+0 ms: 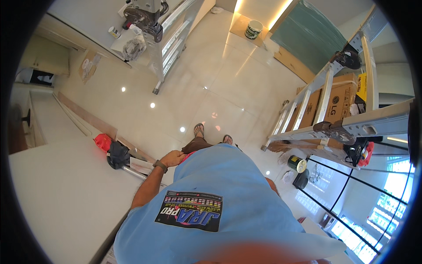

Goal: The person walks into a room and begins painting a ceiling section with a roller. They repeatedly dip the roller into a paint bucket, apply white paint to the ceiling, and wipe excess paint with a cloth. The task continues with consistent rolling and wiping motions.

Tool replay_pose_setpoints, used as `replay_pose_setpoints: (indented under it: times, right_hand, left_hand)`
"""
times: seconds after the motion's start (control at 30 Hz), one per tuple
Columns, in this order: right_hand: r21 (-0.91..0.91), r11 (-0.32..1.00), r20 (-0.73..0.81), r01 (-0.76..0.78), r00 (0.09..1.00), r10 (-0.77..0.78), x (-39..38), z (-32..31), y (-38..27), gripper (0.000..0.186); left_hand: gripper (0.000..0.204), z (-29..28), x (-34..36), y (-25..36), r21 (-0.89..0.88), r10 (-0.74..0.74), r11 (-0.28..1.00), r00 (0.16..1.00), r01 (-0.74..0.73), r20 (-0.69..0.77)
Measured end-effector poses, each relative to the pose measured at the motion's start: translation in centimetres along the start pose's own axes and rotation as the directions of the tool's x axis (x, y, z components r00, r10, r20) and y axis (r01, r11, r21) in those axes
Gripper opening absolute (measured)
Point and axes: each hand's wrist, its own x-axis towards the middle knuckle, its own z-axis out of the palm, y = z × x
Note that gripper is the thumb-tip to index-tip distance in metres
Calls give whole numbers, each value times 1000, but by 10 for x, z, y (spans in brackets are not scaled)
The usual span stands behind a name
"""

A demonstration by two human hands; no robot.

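The left hand (172, 157) curls at the left hip by pink cloth (188, 156); I can't tell if it grips. The blue shirt (215, 171) hides most of the cloth. Far left, a metal ladder (157, 66) gets cut off.

Glossy cream tiles cover the floor (246, 105), mirroring round spots of light (152, 105) from nine o'clock inward. A warm strip light (281, 13) glows at one o'clock. A broad white surface (57, 198) fills eight o'clock, with pale cabinets (52, 57) at ten. Towards four o'clock stand black-framed glass panels (362, 204), beyond which bright windows (389, 220) let in bluish-white light.
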Motion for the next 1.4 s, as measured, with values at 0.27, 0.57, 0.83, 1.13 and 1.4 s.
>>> replay_pose_setpoints:
  times: [0.27, 0.57, 0.83, 1.13, 1.4]
  right_hand:
    - [213, 977, -95, -5, 995, 26, -2, 78, 0, 61]
    - [422, 906, -137, 29, 990, 32, 11, 130, 9, 62]
    - [772, 632, 5, 69, 993, -114, 80, 128, -25, 63]
    - [503, 858, -388, 102, 914, 119, 110, 140, -114, 66]
    - [460, 870, -398, 178, 917, 23, 89, 145, -114, 61]
  left_hand:
    - [56, -56, 20, 6, 9, 53, 998, 993, -54, 102]
    - [59, -106, -9, 39, 38, 130, 990, 981, -136, 141]
    - [66, -128, -6, 27, 84, -21, 996, 962, -2, 270]
    - [62, -113, 3, 1, -62, -20, 998, 995, 26, 93]
    - [54, -112, 24, 7, -40, 121, 992, 990, -119, 66]
